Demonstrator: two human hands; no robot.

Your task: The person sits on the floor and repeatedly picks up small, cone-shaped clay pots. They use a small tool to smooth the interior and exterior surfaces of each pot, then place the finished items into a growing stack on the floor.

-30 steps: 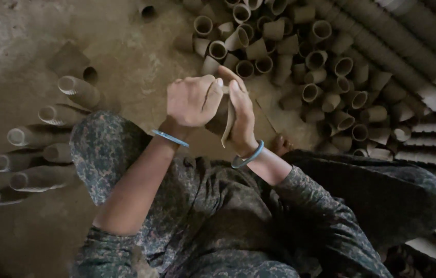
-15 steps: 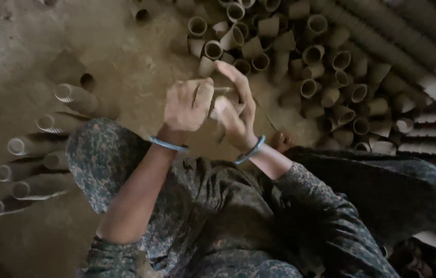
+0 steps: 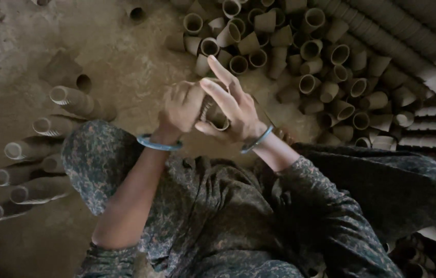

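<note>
Head view, read from the left: several stacks of nested clay cups [image 3: 32,149] lie on their sides on the dusty floor [image 3: 125,56], mouths turned toward the left edge, well apart from the hands. Moving right, the left hand [image 3: 181,107], a blue bangle [image 3: 159,144] on its wrist, is curled closed around one side of a small clay cup [image 3: 217,116] held above the person's patterned lap. Just beside it, the right hand [image 3: 231,110] cradles the cup's other side from below with the thumb, while its fingers [image 3: 218,85] stretch long and loose over the top instead of clamping down; a second bangle [image 3: 257,140] rings that wrist. The cup sits between both palms, its open mouth partly showing near the right thumb, and how many cups are nested there cannot be told. Beyond the hands lies a loose heap of single cups [image 3: 300,56], tipped every which way, and at the far right run long rows of stacked cups [image 3: 424,118]. As a judgement, the main risk is the cup slipping out, since the right fingers are spread, not gripping; thin clay dropped on the hard floor or into the heap would likely chip. Squeezing too hard with the left could crack the rim too.
</note>
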